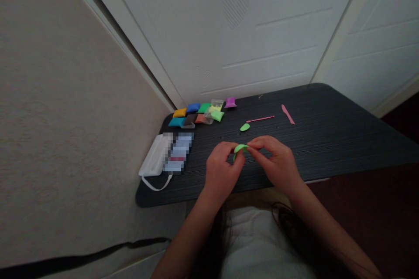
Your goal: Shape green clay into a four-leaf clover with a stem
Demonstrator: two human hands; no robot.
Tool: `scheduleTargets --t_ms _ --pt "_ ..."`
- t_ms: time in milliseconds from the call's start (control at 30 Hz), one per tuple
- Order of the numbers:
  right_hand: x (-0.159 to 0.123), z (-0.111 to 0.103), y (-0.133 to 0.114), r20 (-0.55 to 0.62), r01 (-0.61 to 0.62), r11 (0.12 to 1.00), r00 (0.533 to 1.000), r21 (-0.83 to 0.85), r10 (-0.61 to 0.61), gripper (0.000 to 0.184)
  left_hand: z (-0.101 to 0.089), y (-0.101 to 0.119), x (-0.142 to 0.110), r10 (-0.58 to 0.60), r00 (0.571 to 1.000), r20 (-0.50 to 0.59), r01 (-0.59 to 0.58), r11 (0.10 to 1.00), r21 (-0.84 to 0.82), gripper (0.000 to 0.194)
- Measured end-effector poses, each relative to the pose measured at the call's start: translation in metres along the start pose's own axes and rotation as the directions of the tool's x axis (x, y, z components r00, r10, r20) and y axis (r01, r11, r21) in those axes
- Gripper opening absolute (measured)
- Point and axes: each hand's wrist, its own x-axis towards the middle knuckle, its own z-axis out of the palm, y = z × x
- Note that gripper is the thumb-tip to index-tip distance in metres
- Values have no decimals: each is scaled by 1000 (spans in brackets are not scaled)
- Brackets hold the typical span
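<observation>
A bright green piece of modelling clay (241, 148) is pinched between my two hands above the dark table. My left hand (223, 165) grips its left side between thumb and fingers. From the right, my right hand (276, 159) pinches the clay's other end with thumb and forefinger. Just beyond my hands lies a flat green leaf-shaped clay piece (245, 127). A thin pink modelling stick (260, 119) rests behind that piece. Farther right is a pink plastic knife (288, 114). Parts of the held clay are hidden by my fingers.
Several coloured clay packets, among them a blue one (193, 107) and a purple one (231, 102), sit at the table's back left. A white power bank (152, 157) with a cable (157, 188) lies beside a blurred phone (178, 152). A white panelled door (262, 43) stands behind the table (327, 139).
</observation>
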Motion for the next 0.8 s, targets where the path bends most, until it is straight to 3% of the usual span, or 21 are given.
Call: scheduleTargets --t_ms 800 --pt "1 1 4 90 -23 1000 996 18 21 15 0 -1 -1 18 997 71 -17 1000 -19 10"
